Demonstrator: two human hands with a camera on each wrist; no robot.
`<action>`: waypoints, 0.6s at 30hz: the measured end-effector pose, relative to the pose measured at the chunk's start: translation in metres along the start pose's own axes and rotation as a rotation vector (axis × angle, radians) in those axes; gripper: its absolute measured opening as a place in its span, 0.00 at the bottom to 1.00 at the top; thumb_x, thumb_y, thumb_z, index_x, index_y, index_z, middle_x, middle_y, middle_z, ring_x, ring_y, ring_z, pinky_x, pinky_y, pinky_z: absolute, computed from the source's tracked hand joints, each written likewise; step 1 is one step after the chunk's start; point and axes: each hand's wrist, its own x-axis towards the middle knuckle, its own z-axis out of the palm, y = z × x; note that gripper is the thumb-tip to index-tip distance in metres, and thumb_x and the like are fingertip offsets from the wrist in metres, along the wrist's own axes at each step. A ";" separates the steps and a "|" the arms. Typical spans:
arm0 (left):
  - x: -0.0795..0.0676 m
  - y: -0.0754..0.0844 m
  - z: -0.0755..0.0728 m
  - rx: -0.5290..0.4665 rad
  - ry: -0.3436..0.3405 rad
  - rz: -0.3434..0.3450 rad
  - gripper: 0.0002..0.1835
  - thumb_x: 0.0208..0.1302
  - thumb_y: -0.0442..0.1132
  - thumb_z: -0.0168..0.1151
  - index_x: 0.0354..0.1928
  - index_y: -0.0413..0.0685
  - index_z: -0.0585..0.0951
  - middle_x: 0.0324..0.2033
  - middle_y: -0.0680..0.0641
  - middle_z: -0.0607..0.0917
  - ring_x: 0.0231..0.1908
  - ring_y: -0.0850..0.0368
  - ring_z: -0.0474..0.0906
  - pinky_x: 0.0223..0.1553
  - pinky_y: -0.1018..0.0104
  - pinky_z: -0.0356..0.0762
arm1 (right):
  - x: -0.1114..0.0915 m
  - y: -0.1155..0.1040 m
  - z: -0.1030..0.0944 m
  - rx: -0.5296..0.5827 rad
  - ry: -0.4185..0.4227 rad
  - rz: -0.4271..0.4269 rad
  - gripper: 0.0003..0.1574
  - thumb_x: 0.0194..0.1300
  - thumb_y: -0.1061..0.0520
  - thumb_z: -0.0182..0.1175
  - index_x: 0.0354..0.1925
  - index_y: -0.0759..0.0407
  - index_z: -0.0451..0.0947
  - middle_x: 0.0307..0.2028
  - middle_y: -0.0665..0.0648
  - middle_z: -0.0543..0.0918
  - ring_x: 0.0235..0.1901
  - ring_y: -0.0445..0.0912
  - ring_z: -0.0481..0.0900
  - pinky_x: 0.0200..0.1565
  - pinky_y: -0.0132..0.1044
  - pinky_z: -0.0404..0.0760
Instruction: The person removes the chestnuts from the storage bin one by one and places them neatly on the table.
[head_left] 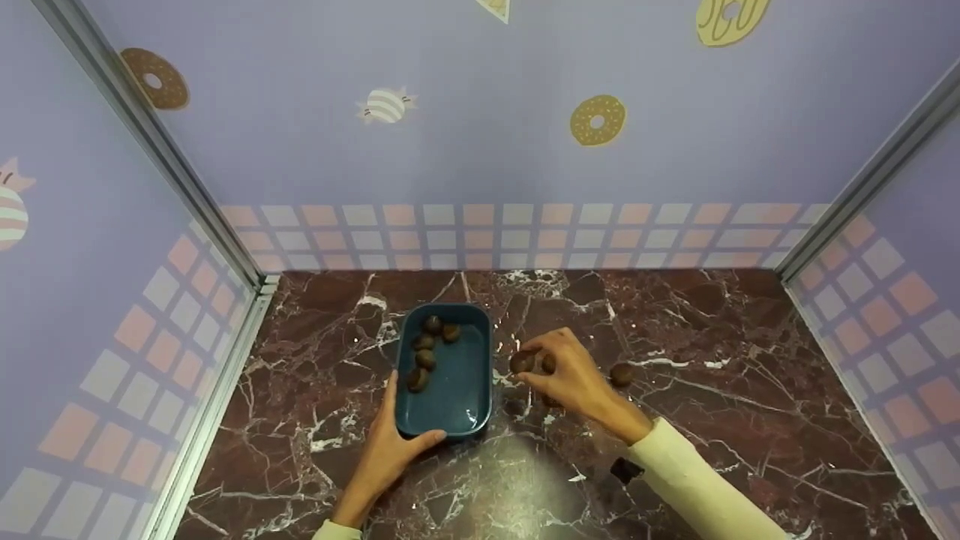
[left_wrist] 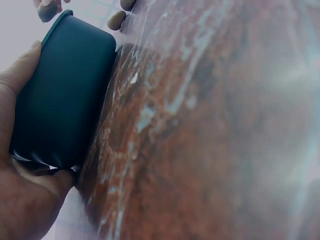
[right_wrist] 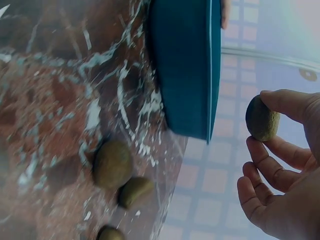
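1. My head view puts the right hand just to the right of a dark teal rectangular dish. Thumb and fingertips nearly meet, pinching one brown chestnut; the right wrist view shows it held up off the table, with the lower fingers loosely bent beneath it.
2. That held chestnut sits on the side of the right hand nearest the dish, outside the rim and well apart from the left hand.
3. I see the left hand spread around the dish's near left corner, thumb against the near end and fingers along the left wall, gripping it.
4. At least five chestnuts lie inside the dish, clustered down its left side, farther out than the left thumb.
5. On the dark red marbled table, I can pick out a loose chestnut to the right of the right hand. My right wrist view shows three loose ones below that hand, two of them close together.
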 end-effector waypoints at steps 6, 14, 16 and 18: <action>0.000 -0.002 0.001 0.001 0.000 0.016 0.72 0.57 0.53 0.88 0.92 0.56 0.45 0.88 0.35 0.51 0.85 0.31 0.50 0.80 0.29 0.54 | -0.009 0.016 -0.010 -0.016 0.041 0.007 0.23 0.57 0.58 0.86 0.50 0.57 0.91 0.47 0.55 0.91 0.52 0.52 0.80 0.58 0.54 0.82; 0.000 -0.002 0.000 -0.017 -0.008 0.016 0.72 0.58 0.51 0.88 0.92 0.55 0.44 0.88 0.35 0.50 0.85 0.31 0.49 0.80 0.29 0.54 | -0.024 0.039 -0.018 -0.019 0.068 0.056 0.23 0.55 0.61 0.86 0.49 0.61 0.90 0.46 0.56 0.90 0.48 0.54 0.80 0.49 0.46 0.82; 0.000 -0.001 0.000 -0.015 -0.011 0.012 0.72 0.59 0.52 0.88 0.92 0.56 0.44 0.88 0.35 0.50 0.85 0.30 0.50 0.79 0.28 0.55 | -0.028 0.045 -0.020 -0.021 0.069 0.079 0.23 0.56 0.61 0.86 0.49 0.61 0.90 0.46 0.57 0.90 0.49 0.54 0.80 0.53 0.49 0.82; -0.001 0.000 0.000 -0.010 -0.014 0.009 0.72 0.59 0.53 0.87 0.92 0.57 0.43 0.88 0.35 0.50 0.84 0.30 0.50 0.79 0.27 0.56 | -0.032 0.051 -0.020 -0.023 0.068 0.100 0.22 0.57 0.61 0.85 0.49 0.62 0.90 0.46 0.57 0.90 0.51 0.54 0.80 0.57 0.53 0.81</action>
